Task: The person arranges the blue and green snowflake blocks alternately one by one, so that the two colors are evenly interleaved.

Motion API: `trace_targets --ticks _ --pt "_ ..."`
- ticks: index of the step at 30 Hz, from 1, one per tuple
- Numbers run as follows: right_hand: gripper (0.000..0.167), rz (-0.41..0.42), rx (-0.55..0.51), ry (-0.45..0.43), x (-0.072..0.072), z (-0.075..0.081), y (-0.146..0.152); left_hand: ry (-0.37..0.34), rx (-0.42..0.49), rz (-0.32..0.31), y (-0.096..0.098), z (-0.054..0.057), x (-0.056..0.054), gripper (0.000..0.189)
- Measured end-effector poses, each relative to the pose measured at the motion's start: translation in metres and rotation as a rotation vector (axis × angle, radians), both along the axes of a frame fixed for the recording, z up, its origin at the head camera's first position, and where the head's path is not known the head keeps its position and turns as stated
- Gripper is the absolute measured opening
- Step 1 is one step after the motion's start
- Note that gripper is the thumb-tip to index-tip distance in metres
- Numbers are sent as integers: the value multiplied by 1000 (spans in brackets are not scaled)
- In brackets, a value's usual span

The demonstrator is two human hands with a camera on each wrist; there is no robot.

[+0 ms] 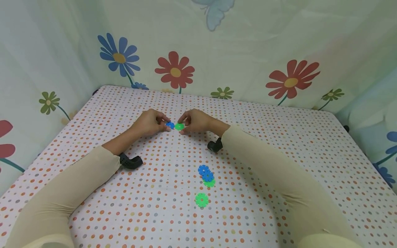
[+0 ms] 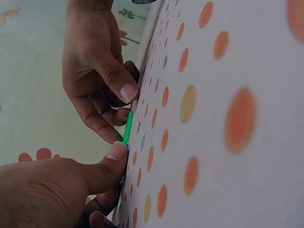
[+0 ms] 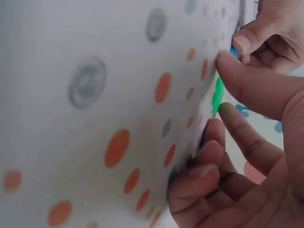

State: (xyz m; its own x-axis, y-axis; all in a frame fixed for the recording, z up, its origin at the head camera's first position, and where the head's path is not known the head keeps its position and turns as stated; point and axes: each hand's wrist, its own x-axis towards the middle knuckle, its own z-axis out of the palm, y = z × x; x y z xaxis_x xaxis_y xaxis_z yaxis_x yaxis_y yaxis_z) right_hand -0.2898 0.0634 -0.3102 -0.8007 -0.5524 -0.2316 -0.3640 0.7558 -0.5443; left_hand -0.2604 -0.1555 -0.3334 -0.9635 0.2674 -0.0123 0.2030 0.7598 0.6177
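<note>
In the head view, my left hand (image 1: pixel 150 123) pinches a blue notched plastic disc (image 1: pixel 170 125) by its left side, just above the dotted table. My right hand (image 1: pixel 197 121) has thumb and index finger at opposite edges of a green notched disc (image 1: pixel 179 126). The two discs are side by side with their near edges close together; whether they interlock is hard to tell. From the right wrist, the green disc (image 3: pixel 218 92) shows edge-on between thumb and index finger, the other fingers curled. The left wrist view shows the green disc (image 2: pixel 128 127) beside the left thumb.
Nearer the body, two blue discs (image 1: pixel 206 173) overlap on a partly covered green disc (image 1: pixel 210 183). Another green disc (image 1: pixel 202 199) lies alone below them. Black wrist-worn devices (image 1: pixel 131 162) show under both forearms. A flowered curtain (image 1: pixel 235 51) stands behind the table.
</note>
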Motion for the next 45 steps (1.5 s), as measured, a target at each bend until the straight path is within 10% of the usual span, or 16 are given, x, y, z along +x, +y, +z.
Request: trace_targets --ticks 9,19,28,34,45 --pt "50 112 -83 -106 25 11 22 -9 -52 -24 0 0 -2 34" --pt "39 304 -177 -58 111 27 62 55 -87 -52 6 8 -3 41" --pt "32 287 -105 -36 168 19 81 9 52 -106 15 6 -9 41" --pt "33 376 -56 7 184 6 70 -114 99 -118 15 -1 -12 45" --pt "40 354 -17 55 193 3 69 -110 34 -153 21 -1 -16 47"
